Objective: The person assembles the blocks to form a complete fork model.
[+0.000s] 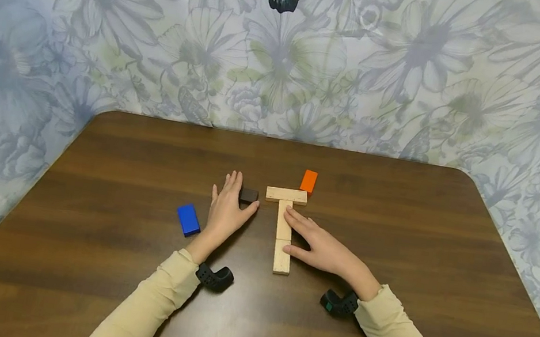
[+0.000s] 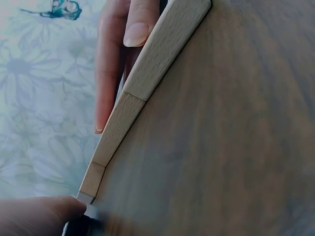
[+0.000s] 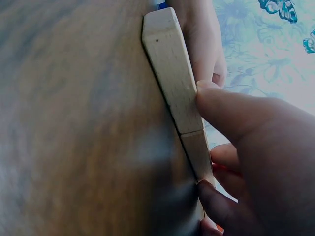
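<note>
Three plain wooden blocks lie flat in a T: a crosswise block (image 1: 287, 195) at the far end, and an upper stem block (image 1: 283, 226) end to end with a lower stem block (image 1: 281, 260). My right hand (image 1: 323, 249) rests along the stem's right side, fingertips on the upper block and thumb at the lower block (image 3: 170, 73). Left of the T, my left hand (image 1: 226, 214) lies with fingers extended beside a dark block (image 1: 249, 195). That block sits between its index finger and thumb (image 2: 44, 214).
A blue block (image 1: 189, 220) lies left of my left hand. Just behind the crosswise block's right end is an orange block (image 1: 308, 180). The brown wooden table (image 1: 400, 211) reaches back to a flower-patterned wall (image 1: 273, 76).
</note>
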Demonstrator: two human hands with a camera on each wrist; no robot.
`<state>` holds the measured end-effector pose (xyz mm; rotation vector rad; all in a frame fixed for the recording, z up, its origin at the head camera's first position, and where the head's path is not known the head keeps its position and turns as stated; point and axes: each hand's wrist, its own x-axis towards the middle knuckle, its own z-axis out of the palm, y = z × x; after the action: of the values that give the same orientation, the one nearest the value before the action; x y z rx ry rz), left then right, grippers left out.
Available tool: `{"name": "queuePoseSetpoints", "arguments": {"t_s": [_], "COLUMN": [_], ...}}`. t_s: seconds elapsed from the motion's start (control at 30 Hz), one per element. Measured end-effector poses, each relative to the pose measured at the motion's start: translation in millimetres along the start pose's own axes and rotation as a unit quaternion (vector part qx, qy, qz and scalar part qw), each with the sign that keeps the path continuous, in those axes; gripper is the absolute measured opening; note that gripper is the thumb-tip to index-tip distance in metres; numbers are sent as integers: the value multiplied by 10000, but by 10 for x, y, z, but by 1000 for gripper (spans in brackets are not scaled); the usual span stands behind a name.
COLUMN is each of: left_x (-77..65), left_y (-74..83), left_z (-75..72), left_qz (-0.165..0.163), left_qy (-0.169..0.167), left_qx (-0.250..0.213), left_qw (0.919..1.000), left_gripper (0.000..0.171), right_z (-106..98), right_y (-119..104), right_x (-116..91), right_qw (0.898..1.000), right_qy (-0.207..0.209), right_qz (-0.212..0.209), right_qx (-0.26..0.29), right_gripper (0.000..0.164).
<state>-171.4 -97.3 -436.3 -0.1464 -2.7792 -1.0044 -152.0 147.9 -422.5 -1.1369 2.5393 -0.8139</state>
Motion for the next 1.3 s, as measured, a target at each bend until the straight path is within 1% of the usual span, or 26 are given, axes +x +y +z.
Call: {"name": "queuePoseSetpoints", "arguments": {"t_s": [0.13, 0.27, 0.4, 0.57, 0.73, 0.87, 0.97, 1.1, 1.3], "left_x": [15, 16, 12, 0, -7, -18, -27, -38, -41], "left_y": [5, 6, 3, -20, -27, -33, -43, -54, -36], "left_z": [-9, -11, -15, -11, -10, -19, -26, -29, -24], "left_qz": [-76, -55, -30, -27, -16, -166, -258, -282, -300], "left_qy": [-24, -33, -60, 24, 215, 344, 394, 526, 624], "left_qx": [119, 108, 45, -120, -201, -248, -230, -262, -472], "left_qw": [9999, 9999, 10000, 9999, 9996, 9990, 9986, 9979, 9965], "left_gripper": [79, 72, 65, 62, 70, 78, 78, 77, 79], "right_z": [-17, -18, -17, -12, -10, -5, -2, -2, 0], "right_y": [1, 7, 11, 21, 28, 28, 31, 37, 52], "right_x": [8, 12, 15, 22, 24, 24, 17, 9, -3], "right_qw": [10000, 9999, 9999, 9998, 9998, 9999, 9998, 9999, 9998], "right_qy": [-27, -65, -84, -119, -117, -95, -79, -43, -35], "right_qz": [37, 76, 112, 114, 87, 50, 74, 76, 78], "right_qx": [-19, -64, -78, -107, -118, -131, -162, -147, -165], "right_gripper": [73, 73, 73, 73, 74, 74, 74, 73, 74]}}
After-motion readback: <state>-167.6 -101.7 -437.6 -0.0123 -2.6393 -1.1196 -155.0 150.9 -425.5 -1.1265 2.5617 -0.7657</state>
